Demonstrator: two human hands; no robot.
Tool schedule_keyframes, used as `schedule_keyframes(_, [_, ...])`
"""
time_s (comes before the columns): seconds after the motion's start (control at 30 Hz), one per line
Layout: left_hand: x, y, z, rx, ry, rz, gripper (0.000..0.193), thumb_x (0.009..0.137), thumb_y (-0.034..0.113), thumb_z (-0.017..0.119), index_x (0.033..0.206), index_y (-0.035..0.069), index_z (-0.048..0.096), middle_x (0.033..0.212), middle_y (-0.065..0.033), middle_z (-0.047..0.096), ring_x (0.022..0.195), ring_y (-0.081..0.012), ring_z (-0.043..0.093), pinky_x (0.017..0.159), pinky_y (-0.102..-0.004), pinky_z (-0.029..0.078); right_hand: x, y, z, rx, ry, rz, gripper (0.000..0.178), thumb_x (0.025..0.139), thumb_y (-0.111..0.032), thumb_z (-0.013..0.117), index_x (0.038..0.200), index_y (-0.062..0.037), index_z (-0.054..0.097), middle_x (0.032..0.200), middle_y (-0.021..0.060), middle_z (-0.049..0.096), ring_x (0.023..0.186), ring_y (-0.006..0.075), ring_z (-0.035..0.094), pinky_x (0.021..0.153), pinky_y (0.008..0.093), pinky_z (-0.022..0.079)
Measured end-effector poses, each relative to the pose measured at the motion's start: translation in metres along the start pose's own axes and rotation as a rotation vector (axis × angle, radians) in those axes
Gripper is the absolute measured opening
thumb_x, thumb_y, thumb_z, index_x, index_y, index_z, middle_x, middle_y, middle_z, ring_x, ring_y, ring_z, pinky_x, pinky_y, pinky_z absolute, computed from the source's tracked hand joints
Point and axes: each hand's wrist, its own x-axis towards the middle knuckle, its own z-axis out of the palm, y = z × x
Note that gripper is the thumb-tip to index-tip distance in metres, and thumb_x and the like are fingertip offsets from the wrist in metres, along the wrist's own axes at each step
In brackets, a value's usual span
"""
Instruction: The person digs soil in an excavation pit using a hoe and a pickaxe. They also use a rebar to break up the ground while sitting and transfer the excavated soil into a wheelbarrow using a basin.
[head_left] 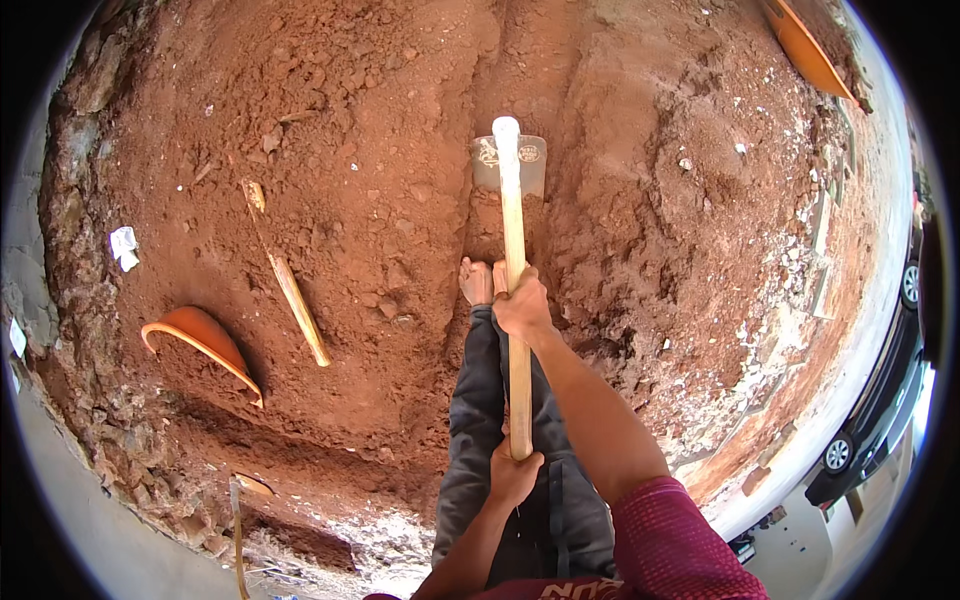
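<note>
A hoe with a long pale wooden handle (519,390) runs straight out in front of me. My left hand (514,474) is closed round the near end of the handle, close to my legs. Farther along, my right hand (522,304) wraps the handle near its middle. The broad grey metal hoe blade (531,176) lies at the far end, its lower edge against the reddish soil (400,200) in a shallow trench. My bare feet (476,281) stand in the trench, below the blade; one is partly hidden by the handle and my right hand.
Left of me lie a loose wooden handle (298,310) and an orange curved pan (205,335). Another orange pan (808,50) sits at the far right. A long stick (238,535) rests at the lower left. Cars (880,400) stand beyond the pale right edge.
</note>
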Motion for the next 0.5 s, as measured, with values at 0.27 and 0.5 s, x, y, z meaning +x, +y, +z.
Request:
schedule_keyframes(0.27, [-0.044, 0.018, 0.008, 0.207, 0.171, 0.115, 0.024, 0.077, 0.006, 0.069, 0.098, -0.002, 0.06, 0.069, -0.0031, 0.058, 0.062, -0.0138, 0.058, 0.057, -0.0327, 0.049, -0.007, 0.078, 0.042, 0.136, -0.125, 0.13, 0.039, 0.085, -0.009, 0.067, 0.115, 0.0119, 0.054, 0.098, 0.0287, 0.068, 0.089, 0.0372, 0.072, 0.071, 0.0407, 0.059])
schedule_keyframes(0.5, [-0.062, 0.101, 0.006, 0.21, -0.049, 0.136, 0.042, 0.086, 0.02, 0.073, 0.115, -0.001, 0.053, 0.095, -0.0206, 0.067, 0.089, -0.0332, 0.069, 0.08, -0.0417, 0.052, 0.011, 0.028, -0.004, 0.388, -0.195, 0.229, 0.024, 0.086, -0.013, 0.072, 0.101, 0.0007, 0.057, 0.08, 0.0075, 0.062, 0.063, 0.0187, 0.062, 0.054, 0.0332, 0.056])
